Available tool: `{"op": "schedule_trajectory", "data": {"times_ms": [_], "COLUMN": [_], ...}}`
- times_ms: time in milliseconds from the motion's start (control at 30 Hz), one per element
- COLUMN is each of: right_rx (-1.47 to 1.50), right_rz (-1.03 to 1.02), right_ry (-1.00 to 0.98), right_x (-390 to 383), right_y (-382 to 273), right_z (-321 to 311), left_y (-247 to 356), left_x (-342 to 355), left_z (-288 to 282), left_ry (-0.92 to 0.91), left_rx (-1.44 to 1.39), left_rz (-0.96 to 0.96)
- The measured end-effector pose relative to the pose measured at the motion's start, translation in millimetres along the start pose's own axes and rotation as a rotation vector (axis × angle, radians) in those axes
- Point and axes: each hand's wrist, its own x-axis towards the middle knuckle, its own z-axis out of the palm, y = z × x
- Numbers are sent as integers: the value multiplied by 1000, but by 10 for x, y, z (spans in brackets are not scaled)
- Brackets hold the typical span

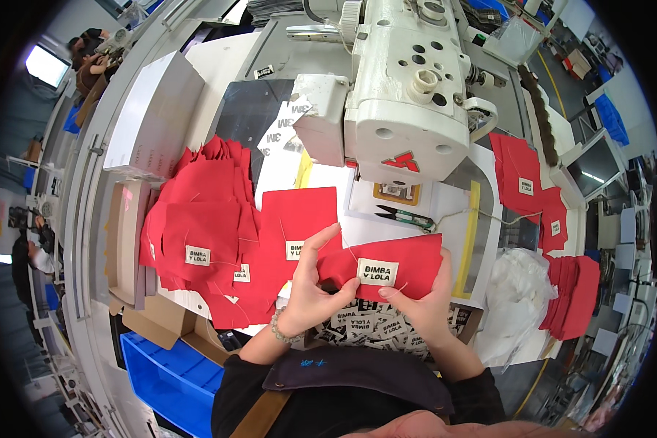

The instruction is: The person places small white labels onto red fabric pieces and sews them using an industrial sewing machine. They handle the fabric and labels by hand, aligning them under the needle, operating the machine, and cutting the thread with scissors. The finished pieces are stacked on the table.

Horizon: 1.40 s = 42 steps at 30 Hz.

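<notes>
Between my two hands I hold a red fabric piece [416, 255] up near my chest, with a small white label [377, 272] on its front and loose thread ends. My left hand [310, 299] grips its left end, thumb at the label's edge and index finger raised behind. My right hand [425, 303] pinches the other end, thumb near the label's lower right corner. Just below lies a box of many loose labels [372, 325], partly hidden by my hands. Beyond my left hand lies another labelled red piece [299, 212], next to a heaped stack of red pieces [201, 230].
A white sewing machine [409, 109] stands ahead, with black-handled thread snips [405, 217] before it. More red pieces [517, 171] and a clear plastic bag [515, 303] lie right. A white box [157, 117], cardboard tray [128, 248] and blue bin [171, 379] are left.
</notes>
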Motion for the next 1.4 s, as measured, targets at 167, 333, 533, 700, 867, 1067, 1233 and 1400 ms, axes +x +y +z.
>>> {"op": "schedule_trajectory", "data": {"times_ms": [167, 333, 533, 700, 867, 1067, 1233, 1400], "right_rx": [-146, -48, 143, 163, 122, 21, -260, -1026], "right_rz": [-163, -135, -7, 33, 6, 29, -122, -1137], "right_ry": [-21, -73, -40, -23, -5, -100, -318, -495], "right_x": [-13, -24, -19, -9, -7, -53, -85, 38], "right_y": [49, 36, 84, 6, 47, 102, 151, -71], "right_z": [6, 19, -73, -27, -22, -33, -34, 34], "left_y": [-6, -66, -96, -40, -84, 27, 43, -58], "left_x": [40, 41, 49, 48, 43, 151, 78, 62], "left_z": [-14, -7, -28, -1, -10, -254, -578, -782], "left_ry": [-6, 21, -1, 38, 42, -47, -68, -371], "left_rx": [195, 47, -104, -184, -132, 120, 195, -399], "left_rz": [122, 54, -2, -20, 16, 137, 376, 524]}}
